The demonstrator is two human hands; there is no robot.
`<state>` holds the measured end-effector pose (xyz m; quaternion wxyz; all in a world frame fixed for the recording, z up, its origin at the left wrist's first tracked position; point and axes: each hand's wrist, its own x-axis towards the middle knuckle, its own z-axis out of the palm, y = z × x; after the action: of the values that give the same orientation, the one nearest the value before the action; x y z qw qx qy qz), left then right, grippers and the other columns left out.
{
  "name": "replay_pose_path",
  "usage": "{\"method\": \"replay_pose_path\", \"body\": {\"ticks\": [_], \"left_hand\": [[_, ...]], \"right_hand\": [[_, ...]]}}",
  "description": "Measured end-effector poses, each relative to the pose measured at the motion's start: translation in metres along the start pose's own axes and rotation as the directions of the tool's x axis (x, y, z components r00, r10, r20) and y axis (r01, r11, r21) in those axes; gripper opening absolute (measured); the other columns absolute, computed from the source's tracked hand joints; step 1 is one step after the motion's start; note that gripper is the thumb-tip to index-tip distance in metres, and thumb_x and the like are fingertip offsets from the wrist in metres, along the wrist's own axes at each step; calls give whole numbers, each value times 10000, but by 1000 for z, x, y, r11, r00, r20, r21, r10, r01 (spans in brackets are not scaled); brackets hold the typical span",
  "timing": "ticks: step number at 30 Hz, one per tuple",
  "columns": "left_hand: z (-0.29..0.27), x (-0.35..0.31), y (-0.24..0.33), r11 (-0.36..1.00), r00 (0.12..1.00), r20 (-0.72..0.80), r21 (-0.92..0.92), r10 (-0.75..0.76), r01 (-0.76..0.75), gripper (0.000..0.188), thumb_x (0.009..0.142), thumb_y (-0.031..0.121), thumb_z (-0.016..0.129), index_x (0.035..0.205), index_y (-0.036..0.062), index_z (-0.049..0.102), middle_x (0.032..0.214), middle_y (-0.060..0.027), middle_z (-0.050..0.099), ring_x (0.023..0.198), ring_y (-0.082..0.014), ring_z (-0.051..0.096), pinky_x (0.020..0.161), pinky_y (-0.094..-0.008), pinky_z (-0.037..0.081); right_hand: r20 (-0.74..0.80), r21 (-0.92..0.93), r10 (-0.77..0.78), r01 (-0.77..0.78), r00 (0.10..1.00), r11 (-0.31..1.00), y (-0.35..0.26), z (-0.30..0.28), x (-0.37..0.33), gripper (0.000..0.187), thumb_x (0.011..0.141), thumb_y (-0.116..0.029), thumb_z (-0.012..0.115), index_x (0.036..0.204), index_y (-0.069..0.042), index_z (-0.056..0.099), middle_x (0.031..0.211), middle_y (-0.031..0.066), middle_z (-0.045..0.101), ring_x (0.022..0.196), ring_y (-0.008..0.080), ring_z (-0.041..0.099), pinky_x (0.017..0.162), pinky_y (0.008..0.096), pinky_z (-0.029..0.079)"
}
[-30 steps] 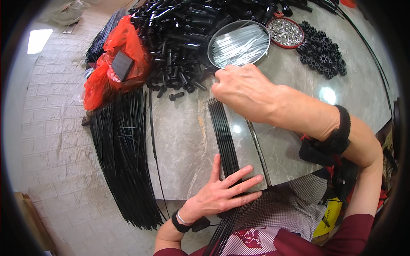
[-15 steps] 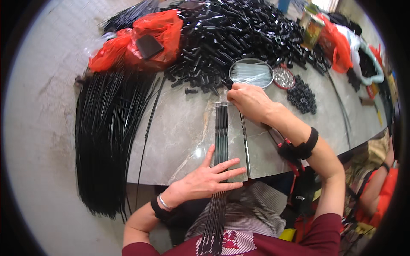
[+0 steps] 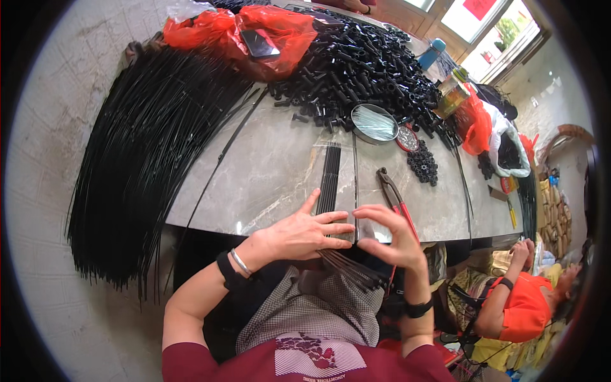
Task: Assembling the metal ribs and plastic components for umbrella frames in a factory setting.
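My left hand (image 3: 304,230) lies flat with fingers spread across a row of thin black rods (image 3: 330,172), pressing them against the table near its front edge. The rods lie side by side, and their near ends hang over the edge, bending to the right. My right hand (image 3: 396,240) is just right of the left one, thumb and fingers curved apart, with nothing visible in it. Red-handled pliers (image 3: 393,194) lie on the table beyond my right hand. A round dish (image 3: 374,123) of thin, pale, clear sticks stands past the rods' far end.
A big bunch of black rods (image 3: 146,153) drapes over the left edge. Black tubular parts (image 3: 369,70) are heaped at the back beside red plastic bags (image 3: 280,32). A red dish of small silver pieces (image 3: 407,137) and small black parts (image 3: 422,164) sit right. A person (image 3: 519,305) sits at right.
My right hand has come back from the rods' far end to the table's front edge and opened. My left hand stays on the rods. Their near ends have swung right. The view has shifted.
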<state>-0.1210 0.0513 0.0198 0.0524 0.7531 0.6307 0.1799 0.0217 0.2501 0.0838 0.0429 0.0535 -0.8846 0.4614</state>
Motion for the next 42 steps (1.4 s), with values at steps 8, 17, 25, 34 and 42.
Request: {"method": "replay_pose_path", "body": {"ticks": [8,17,25,34,42], "left_hand": [[8,-4,3,999,999,6,22,-38,38,483,864,282,653,1334,306,548,1361,66,517,1376,-145,384,1137,-692,169],[6,-5,2,998,990,-128,-23,-63,61,553,742,339,765,1259,262,587,1292,38,556,1335,-190,439,1174,-643,133],[-1,-4,8,996,985,-144,-29,-93,90,547,705,147,741,1234,188,609,1284,-11,562,1333,-205,451,1170,-620,188],[5,-29,10,966,937,-236,-55,-259,253,554,787,299,695,1304,169,547,1386,-65,491,1285,-241,490,1133,-557,292],[-4,-41,21,952,929,-211,-75,-305,296,666,634,196,815,1246,126,564,1357,-82,497,1314,-258,451,1127,-568,289]], "right_hand": [[-64,-186,-36,24,997,982,-4,55,-10,658,675,-115,746,1296,-37,543,1375,176,458,1259,370,447,1047,444,383],[-99,-139,-166,152,981,979,13,63,0,663,661,-148,808,1264,-51,552,1336,127,514,1245,333,482,1101,496,318],[-146,-81,-204,194,968,978,26,67,-7,809,606,-142,857,1330,-63,507,1396,154,454,1292,353,441,1099,496,350],[-111,-135,-183,168,977,977,24,64,-8,909,628,-194,864,1416,-89,426,1482,220,315,1351,402,364,1102,506,340],[-103,-185,-305,283,947,941,19,72,1,803,662,-286,837,1349,-65,484,1358,168,488,1220,361,506,1079,536,346]]}}
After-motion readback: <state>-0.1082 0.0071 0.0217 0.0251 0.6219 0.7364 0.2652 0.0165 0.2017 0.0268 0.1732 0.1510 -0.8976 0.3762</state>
